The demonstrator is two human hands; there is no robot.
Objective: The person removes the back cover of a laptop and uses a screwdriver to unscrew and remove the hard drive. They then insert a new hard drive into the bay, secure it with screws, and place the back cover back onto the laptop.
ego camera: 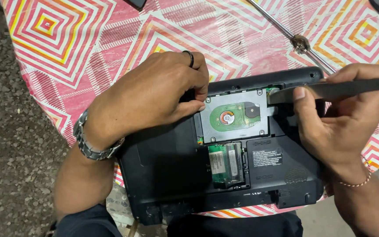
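A black laptop [172, 175] lay upside down on a table covered with a pink, orange and white diamond-patterned cloth [66, 39], its near edge overhanging the table toward the person. The bottom cover was off, exposing a silver hard drive [233, 116] in its bay and, just below it, a green memory module [224, 163].

The left hand [154, 94] rested on the laptop's underside, left of the drive bay; fingers curled together, thumb and fingertips pressed at the drive's left edge. Whether they pinched anything there could not be told. A dark ring sat on one finger, and a metal wristwatch [91, 142] on the wrist.

The right hand [343, 118] was closed around a flat black pry tool [338, 90], thumb on top. The tool's tip lay at the upper right corner of the hard drive, touching the bay's edge. A thin beaded bracelet [359, 182] circled that wrist.

A long metal rod [292, 37] lay diagonally on the cloth behind the laptop, well apart from both hands. Gravelly ground [14, 145] showed at left.
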